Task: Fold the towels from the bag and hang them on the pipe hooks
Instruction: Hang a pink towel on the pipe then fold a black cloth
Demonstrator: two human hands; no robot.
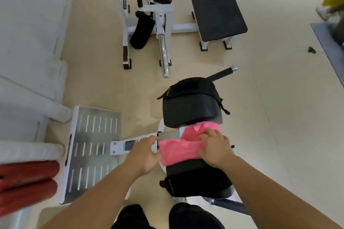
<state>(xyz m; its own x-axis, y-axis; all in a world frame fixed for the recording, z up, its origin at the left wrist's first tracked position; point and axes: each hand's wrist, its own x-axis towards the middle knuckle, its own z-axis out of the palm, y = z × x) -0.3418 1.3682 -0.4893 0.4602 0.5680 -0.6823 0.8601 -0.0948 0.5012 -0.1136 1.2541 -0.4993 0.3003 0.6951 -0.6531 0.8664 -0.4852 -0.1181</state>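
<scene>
Towel (176, 149) — pink, part-folded — is laid across the black bench (186, 165), between the two hands. Its left edge is pinched by the left hand (147, 154), fingers curled round it where the cloth overhangs the bench side. Its right part is pressed down by the right hand (214, 148), which is held nearly flat, fingers loosely bent, with nothing gripped. The long axis is judged to run left to right across the bench, rising a little toward the right; neither end can be told from the other. A loose flap is bunched at the upper right.

Risks, as judged: the overhanging left edge could be dragged off toward the floor (279, 98) if the pinch is released too soon. The fold could be set askew — the bunched flap trapped uneven under the right palm. Little support is given by the narrow bench, so layers could slide.
</scene>
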